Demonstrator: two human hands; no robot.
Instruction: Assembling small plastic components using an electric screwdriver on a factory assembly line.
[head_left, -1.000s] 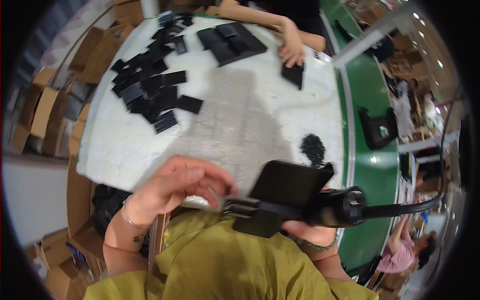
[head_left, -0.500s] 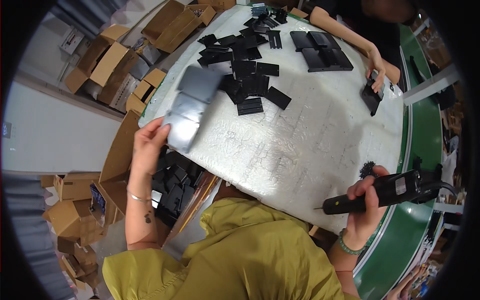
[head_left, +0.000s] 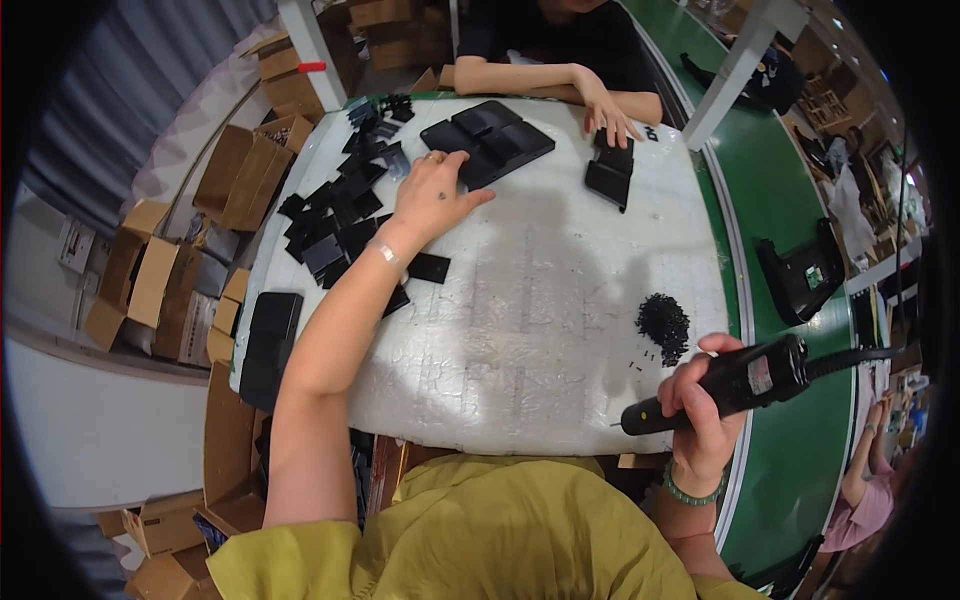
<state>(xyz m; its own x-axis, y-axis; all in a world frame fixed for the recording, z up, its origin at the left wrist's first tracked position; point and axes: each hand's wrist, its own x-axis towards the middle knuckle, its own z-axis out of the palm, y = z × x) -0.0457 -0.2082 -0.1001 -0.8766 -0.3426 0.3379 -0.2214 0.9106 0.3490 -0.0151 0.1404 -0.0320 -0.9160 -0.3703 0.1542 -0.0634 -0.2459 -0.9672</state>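
Hands over white table (head_left: 540, 330); cardboard boxes (head_left: 150, 280) beside.

Mustard-yellow shirt (head_left: 480, 530), green bead bracelet (head_left: 692, 492), clear wristband (head_left: 386, 254)

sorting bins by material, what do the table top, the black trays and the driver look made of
Table top: looks like white foam sheet, going by its matte, dimpled, slightly crinkled surface. Trays under the left hand: probably moulded plastic, black with a soft sheen and rounded recesses. Driver in the right hand: apparently a hard plastic body, dull black; its tip is too small to judge.
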